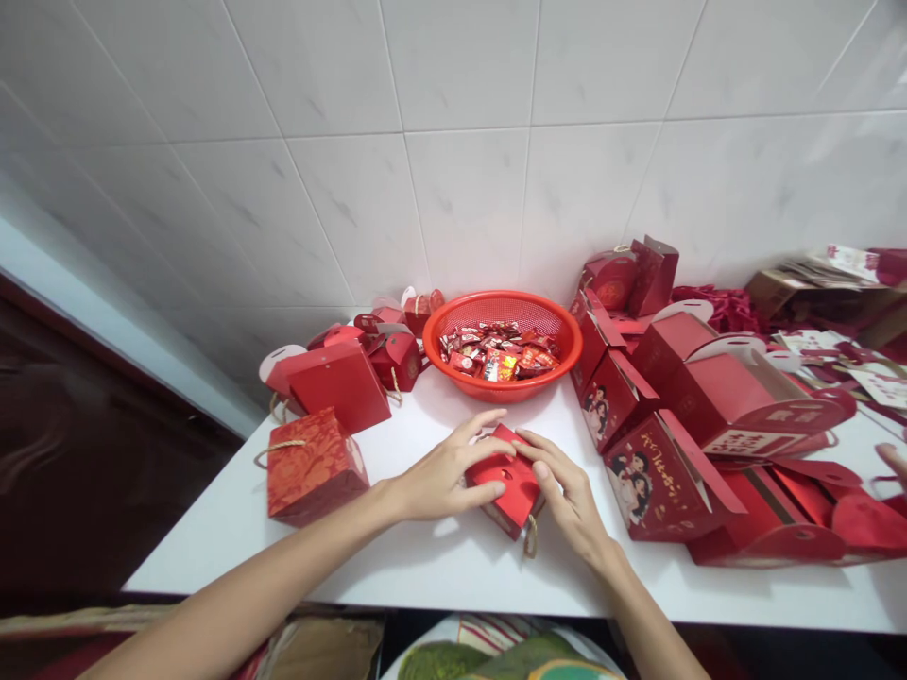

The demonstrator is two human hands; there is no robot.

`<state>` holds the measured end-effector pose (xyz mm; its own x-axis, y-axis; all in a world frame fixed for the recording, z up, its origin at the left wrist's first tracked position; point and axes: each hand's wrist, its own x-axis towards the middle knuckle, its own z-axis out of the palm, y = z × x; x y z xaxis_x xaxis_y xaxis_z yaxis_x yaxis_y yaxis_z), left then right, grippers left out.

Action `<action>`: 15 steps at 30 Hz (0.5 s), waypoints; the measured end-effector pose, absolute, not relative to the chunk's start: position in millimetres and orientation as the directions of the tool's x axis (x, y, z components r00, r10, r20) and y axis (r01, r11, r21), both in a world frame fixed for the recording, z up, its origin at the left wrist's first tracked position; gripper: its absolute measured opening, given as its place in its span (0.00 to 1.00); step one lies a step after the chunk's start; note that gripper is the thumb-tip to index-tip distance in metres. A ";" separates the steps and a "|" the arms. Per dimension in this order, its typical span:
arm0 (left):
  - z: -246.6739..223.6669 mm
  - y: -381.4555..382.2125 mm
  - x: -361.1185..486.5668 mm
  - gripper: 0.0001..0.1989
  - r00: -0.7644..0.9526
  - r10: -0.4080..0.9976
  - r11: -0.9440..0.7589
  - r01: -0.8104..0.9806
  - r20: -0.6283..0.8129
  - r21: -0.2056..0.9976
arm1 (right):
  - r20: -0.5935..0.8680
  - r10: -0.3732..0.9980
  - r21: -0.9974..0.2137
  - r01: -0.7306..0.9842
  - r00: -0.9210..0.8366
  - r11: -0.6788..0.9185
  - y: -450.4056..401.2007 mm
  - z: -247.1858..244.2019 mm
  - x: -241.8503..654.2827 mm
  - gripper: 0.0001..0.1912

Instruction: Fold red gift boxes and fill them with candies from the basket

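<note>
A small red gift box [516, 489] with a rope handle lies on the white table, between my two hands. My left hand [440, 474] is on its left side, thumb on the red top panel and fingers reaching over the far edge. On the right side, my right hand [569, 491] curves its fingers onto the box's top and edge. A small hole shows in the top panel, and a rope end hangs at the near right corner. Behind the box stands a red plastic basket [459, 380] holding many wrapped candies [500, 364].
A patterned red box [308, 472] with a rope handle and a plain red box [340, 385] stand left. Open red boxes [666, 486] crowd the right side. Flat printed cards [814, 349] lie farther right. Another person's fingers [894, 463] show at the right edge. A tiled wall [468, 189] rises behind.
</note>
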<state>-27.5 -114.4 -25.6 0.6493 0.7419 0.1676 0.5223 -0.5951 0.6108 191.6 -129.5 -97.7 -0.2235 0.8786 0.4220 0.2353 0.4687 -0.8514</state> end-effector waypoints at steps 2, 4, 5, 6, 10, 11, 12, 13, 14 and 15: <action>-23.9 -113.3 -26.8 0.15 0.677 0.727 -0.600 0.544 0.116 0.587 | 0.415 0.886 -0.864 0.213 -0.206 0.455 -129.2 -98.2 191.0 0.22; -23.0 -112.0 -26.6 0.14 0.671 0.735 -0.599 0.570 0.102 0.562 | 0.405 0.901 -0.883 0.189 -0.158 0.430 -129.0 -99.8 190.3 0.22; -23.2 -111.4 -26.7 0.14 0.655 0.748 -0.593 0.587 0.106 0.551 | 0.393 0.910 -0.894 0.177 -0.130 0.412 -128.8 -100.7 190.1 0.22; -23.9 -110.7 -27.0 0.14 0.629 0.769 -0.579 0.608 0.116 0.544 | 0.378 0.920 -0.905 0.168 -0.102 0.391 -128.7 -101.6 189.9 0.22; -30.0 -107.8 -28.6 0.14 0.456 0.877 -0.452 0.678 0.151 0.579 | 0.304 0.952 -0.937 0.170 -0.028 0.305 -128.3 -103.3 189.3 0.22; -31.6 -107.0 -29.2 0.15 0.419 0.896 -0.421 0.688 0.150 0.591 | 0.277 0.961 -0.945 0.172 -0.030 0.278 -128.3 -103.0 188.9 0.23; -32.8 -106.3 -29.8 0.15 0.393 0.908 -0.396 0.697 0.144 0.598 | 0.244 0.969 -0.953 0.174 -0.041 0.248 -128.4 -102.4 188.4 0.23; -33.6 -105.6 -30.4 0.16 0.376 0.917 -0.378 0.706 0.135 0.599 | 0.212 0.976 -0.960 0.176 -0.058 0.219 -128.4 -101.5 187.9 0.24; -34.0 -105.0 -31.0 0.16 0.368 0.922 -0.366 0.714 0.125 0.596 | 0.184 0.980 -0.964 0.179 -0.076 0.195 -128.3 -100.4 187.4 0.25; -34.0 -104.5 -31.6 0.17 0.365 0.924 -0.359 0.722 0.115 0.592 | 0.163 0.982 -0.966 0.185 -0.090 0.178 -128.0 -99.2 186.9 0.26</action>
<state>-31.6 -104.5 -34.0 0.3655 0.9237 0.1146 0.7217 -0.3590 0.5918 186.9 -128.0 -99.2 -0.0904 0.9825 0.1631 0.1854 0.1775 -0.9665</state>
